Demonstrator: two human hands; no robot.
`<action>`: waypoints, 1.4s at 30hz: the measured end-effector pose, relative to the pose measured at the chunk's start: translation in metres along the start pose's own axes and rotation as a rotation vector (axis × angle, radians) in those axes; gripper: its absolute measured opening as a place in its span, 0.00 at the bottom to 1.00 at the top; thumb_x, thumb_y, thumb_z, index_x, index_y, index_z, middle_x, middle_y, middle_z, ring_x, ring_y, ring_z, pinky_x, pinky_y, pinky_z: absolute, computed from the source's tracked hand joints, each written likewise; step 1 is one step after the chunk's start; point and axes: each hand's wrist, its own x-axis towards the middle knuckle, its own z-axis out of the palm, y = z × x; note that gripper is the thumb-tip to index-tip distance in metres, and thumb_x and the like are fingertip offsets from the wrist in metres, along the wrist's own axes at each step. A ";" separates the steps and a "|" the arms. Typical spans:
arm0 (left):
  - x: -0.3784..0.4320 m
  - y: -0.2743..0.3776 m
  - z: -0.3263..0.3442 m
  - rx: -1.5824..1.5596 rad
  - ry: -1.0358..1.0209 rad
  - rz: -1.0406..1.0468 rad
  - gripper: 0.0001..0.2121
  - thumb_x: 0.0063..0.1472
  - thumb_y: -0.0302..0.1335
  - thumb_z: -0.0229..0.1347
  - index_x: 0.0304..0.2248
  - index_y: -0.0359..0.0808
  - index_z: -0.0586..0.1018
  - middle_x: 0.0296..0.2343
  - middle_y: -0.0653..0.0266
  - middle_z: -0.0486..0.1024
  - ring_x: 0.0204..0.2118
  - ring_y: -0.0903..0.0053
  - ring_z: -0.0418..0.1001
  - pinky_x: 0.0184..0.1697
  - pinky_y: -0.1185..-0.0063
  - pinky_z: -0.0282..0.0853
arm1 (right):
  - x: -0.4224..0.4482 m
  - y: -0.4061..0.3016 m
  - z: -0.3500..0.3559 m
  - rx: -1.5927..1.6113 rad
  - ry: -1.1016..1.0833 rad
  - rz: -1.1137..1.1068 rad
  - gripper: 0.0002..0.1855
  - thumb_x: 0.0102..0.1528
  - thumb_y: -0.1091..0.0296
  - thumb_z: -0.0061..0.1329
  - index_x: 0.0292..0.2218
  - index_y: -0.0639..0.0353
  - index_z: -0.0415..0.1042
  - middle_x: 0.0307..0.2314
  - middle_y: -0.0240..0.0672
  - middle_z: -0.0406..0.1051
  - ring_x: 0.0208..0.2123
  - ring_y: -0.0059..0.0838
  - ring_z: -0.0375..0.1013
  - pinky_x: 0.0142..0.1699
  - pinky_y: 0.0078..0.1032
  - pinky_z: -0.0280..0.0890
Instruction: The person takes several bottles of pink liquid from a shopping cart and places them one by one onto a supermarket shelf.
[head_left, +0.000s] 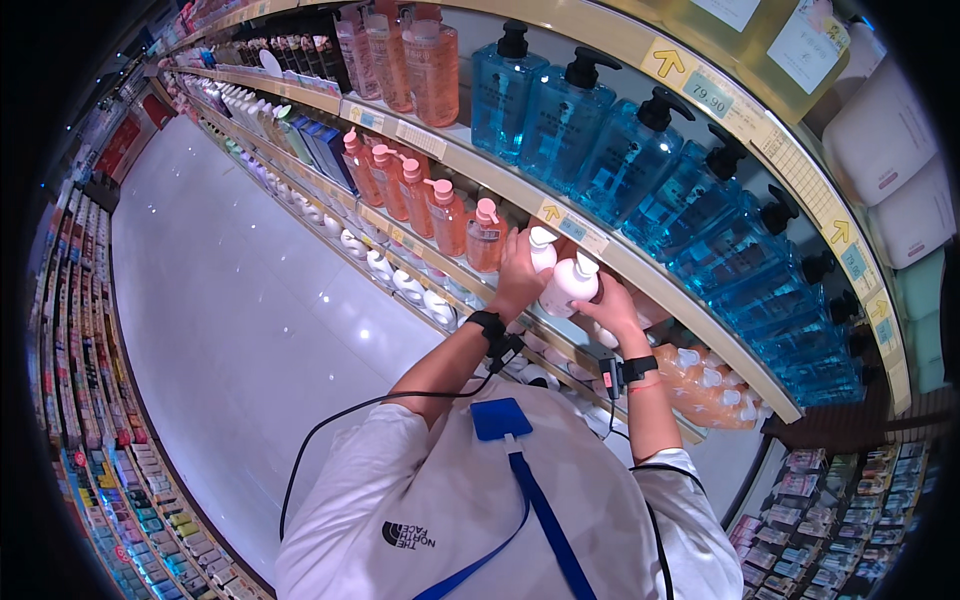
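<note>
My left hand reaches onto a middle shelf, its fingers around a white pump bottle beside the pink-orange ones. Close to its right, my right hand holds the side of a nearer white pump bottle, thumb in front and fingers partly hidden behind. Both bottles look upright, with white pump heads. To the left on the same shelf stands a row of pink-orange pump bottles. Several large blue pump bottles with black pumps line the shelf above.
The upper shelf's edge with price tags runs just above my hands. White bottles fill a lower shelf. Orange bottles with white caps lie to the right. An aisle floor is at left, with stocked shelves beyond. Cables run from both wrists.
</note>
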 end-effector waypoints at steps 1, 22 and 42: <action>0.001 0.000 -0.001 -0.001 -0.005 0.005 0.39 0.41 0.27 0.64 0.53 0.31 0.59 0.53 0.34 0.55 0.57 0.44 0.52 0.60 0.62 0.48 | 0.001 -0.003 0.004 -0.092 0.019 0.027 0.38 0.38 0.62 0.64 0.50 0.61 0.65 0.43 0.46 0.71 0.45 0.44 0.71 0.50 0.33 0.64; 0.006 0.001 0.001 0.041 -0.053 0.077 0.37 0.46 0.28 0.61 0.53 0.25 0.56 0.50 0.32 0.56 0.54 0.41 0.54 0.58 0.61 0.52 | 0.011 0.008 0.026 -0.230 0.223 0.077 0.27 0.39 0.63 0.63 0.41 0.61 0.71 0.33 0.45 0.75 0.35 0.44 0.74 0.41 0.35 0.68; 0.007 0.021 -0.014 -0.052 0.012 0.112 0.33 0.49 0.29 0.59 0.52 0.24 0.59 0.51 0.35 0.58 0.55 0.47 0.57 0.57 0.63 0.55 | -0.033 -0.021 0.013 -0.224 0.270 0.168 0.16 0.44 0.61 0.57 0.34 0.58 0.73 0.31 0.46 0.73 0.34 0.47 0.73 0.40 0.38 0.67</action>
